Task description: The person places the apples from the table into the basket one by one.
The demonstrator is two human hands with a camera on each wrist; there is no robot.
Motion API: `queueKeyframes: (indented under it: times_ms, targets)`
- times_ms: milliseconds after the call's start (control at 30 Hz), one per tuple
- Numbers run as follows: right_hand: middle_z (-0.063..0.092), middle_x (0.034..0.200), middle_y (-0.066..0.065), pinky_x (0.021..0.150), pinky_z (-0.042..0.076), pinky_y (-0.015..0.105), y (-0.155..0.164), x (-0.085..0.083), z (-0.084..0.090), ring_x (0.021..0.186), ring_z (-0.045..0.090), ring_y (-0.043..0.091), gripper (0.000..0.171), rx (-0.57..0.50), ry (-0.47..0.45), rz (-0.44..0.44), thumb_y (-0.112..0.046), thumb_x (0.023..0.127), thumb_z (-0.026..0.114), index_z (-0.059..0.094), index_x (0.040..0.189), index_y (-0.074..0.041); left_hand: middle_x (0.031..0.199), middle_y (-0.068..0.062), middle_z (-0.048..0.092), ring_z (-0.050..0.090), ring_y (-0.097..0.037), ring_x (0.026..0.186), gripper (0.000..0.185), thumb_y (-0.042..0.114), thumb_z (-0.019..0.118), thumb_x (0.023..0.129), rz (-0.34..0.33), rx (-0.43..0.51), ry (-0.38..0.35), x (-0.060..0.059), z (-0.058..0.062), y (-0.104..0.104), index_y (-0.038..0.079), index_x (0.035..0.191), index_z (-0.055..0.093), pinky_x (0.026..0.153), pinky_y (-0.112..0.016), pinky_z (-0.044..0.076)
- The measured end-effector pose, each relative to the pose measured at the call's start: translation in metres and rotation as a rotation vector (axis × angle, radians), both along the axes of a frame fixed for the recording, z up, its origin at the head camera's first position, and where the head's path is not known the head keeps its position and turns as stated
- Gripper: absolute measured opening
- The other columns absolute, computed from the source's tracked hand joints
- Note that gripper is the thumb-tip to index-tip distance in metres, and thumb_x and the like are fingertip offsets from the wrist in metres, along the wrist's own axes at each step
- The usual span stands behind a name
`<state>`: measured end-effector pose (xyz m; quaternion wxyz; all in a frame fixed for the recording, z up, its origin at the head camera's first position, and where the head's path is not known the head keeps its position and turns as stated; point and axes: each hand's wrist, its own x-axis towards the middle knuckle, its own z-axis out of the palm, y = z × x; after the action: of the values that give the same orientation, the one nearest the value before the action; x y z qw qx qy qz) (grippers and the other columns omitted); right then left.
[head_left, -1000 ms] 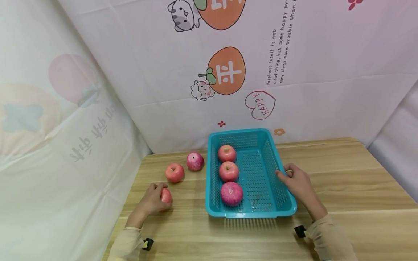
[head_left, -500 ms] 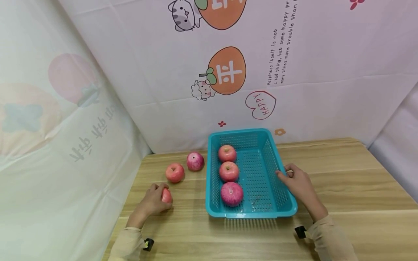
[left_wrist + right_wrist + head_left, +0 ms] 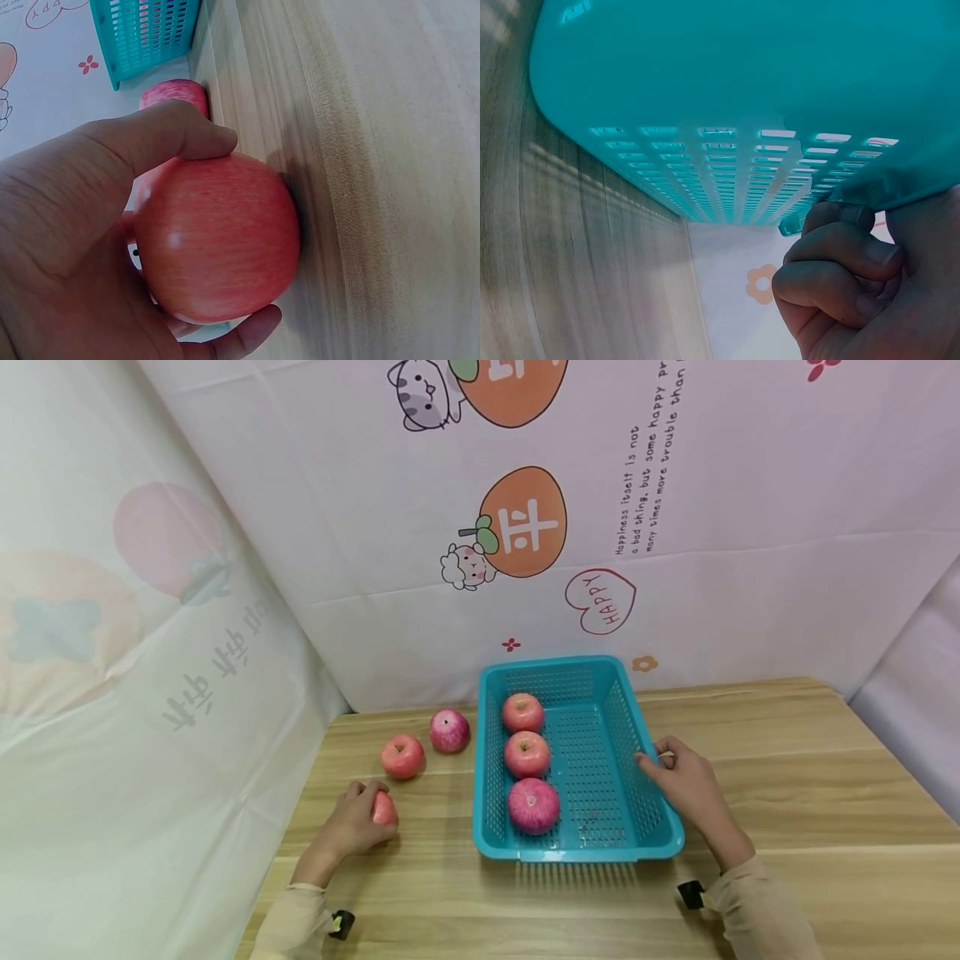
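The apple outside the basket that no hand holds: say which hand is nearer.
Left. The left hand holds another apple just in front of that apple; the right hand is across the basket, at its right side.

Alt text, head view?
Left hand grips a red apple at a wooden table; right hand holds the rim of a blue basket. Inside are two apples and one round magenta item; left of it lie another apple and a purplish item.
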<state>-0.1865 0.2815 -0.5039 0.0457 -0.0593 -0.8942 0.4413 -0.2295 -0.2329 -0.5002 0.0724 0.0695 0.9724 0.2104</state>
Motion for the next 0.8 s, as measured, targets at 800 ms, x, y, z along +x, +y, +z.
queueKeyframes:
  times_ms: [800]
  targets:
    - [0.067, 0.082, 0.010, 0.061, 0.053, 0.030, 0.000, 0.000, 0.000, 0.076, 0.062, 0.020, 0.042, -0.008, -0.016, 0.002, -0.039, 0.107, 0.062, 0.059, 0.116, 0.002, 0.118, -0.017, 0.054, 0.054, -0.031, 0.104, 0.072, 0.027, 0.082, 0.075, -0.058, -0.049, 0.016, -0.007, 0.016, 0.007, 0.007, 0.140, 0.059, 0.085, -0.049, 0.054]
